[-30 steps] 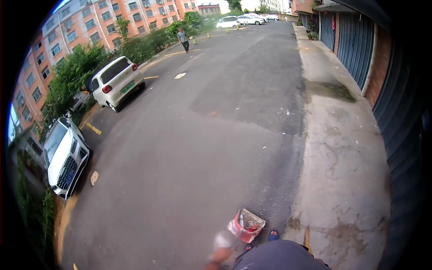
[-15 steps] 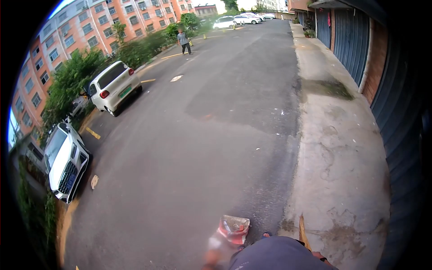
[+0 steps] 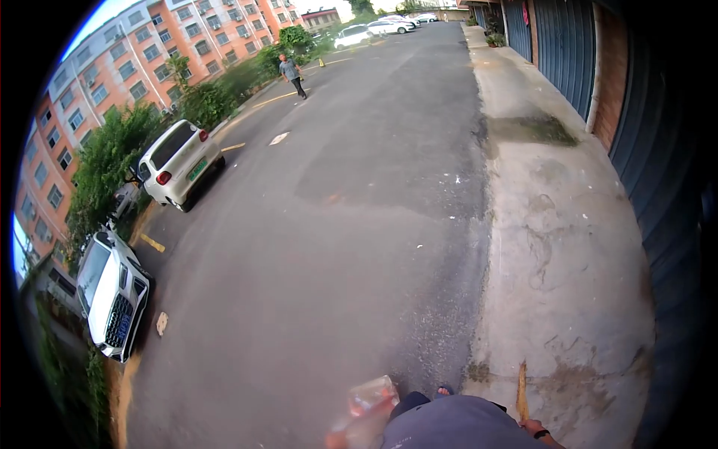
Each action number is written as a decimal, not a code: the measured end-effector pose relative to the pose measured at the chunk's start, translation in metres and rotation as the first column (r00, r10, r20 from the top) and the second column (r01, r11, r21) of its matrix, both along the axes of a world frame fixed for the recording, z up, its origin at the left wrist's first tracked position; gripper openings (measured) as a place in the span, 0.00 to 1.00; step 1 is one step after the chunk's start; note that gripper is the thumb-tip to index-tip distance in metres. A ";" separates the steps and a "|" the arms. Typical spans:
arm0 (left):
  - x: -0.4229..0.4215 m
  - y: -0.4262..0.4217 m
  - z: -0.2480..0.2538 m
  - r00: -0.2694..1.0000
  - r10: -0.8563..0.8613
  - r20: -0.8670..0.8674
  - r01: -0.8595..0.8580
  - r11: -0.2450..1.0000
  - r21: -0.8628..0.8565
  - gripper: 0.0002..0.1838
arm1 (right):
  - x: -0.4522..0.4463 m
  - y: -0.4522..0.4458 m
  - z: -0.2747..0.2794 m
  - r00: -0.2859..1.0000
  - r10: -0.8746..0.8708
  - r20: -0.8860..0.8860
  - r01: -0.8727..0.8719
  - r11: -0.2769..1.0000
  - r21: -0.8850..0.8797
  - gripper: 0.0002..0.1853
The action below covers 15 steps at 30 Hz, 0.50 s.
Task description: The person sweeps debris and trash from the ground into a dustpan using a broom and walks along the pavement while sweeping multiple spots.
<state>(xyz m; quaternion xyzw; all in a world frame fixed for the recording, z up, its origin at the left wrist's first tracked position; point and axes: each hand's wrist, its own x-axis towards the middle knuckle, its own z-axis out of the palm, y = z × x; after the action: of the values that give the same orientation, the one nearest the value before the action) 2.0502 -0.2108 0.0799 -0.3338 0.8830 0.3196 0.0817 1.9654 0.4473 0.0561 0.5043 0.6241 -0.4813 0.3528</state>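
Note:
At the bottom of the head view, my right hand (image 3: 532, 427) is closed around a yellowish-brown wooden stick (image 3: 523, 393), which points forward over the concrete strip. A dark band circles that wrist. My left hand (image 3: 336, 439) is a blurred shape at the lower edge, and its fingers cannot be made out. Just ahead of it is a red and pale open container (image 3: 374, 396), tilted and blurred; its contents are unclear. Grey clothing (image 3: 456, 425) on my own body covers the lower middle, with one sandalled foot (image 3: 444, 391) showing beyond it.
An asphalt lane (image 3: 321, 262) runs forward, bordered on the right by a concrete strip (image 3: 553, 247) and metal shutters (image 3: 557, 60). On the left are a white car (image 3: 112, 292), a cream car (image 3: 178, 165) and bushes. Another person (image 3: 292, 75) walks farther up the lane.
The view has shifted slightly. The container and my left hand appear lower and farther left. More of my right hand and its wristband shows. The distant person has changed stride.

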 end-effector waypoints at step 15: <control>-0.067 0.003 0.007 0.673 0.692 0.260 -0.739 0.619 0.266 0.26 | -0.084 0.001 -0.037 0.989 -0.119 0.085 0.130 0.982 -0.139 0.11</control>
<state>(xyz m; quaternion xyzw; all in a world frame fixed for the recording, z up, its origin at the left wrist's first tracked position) 1.9836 -0.2075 0.0868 -0.6582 0.5969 0.4543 0.0634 1.8811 0.4480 0.0188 0.5337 0.5410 -0.5267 0.3811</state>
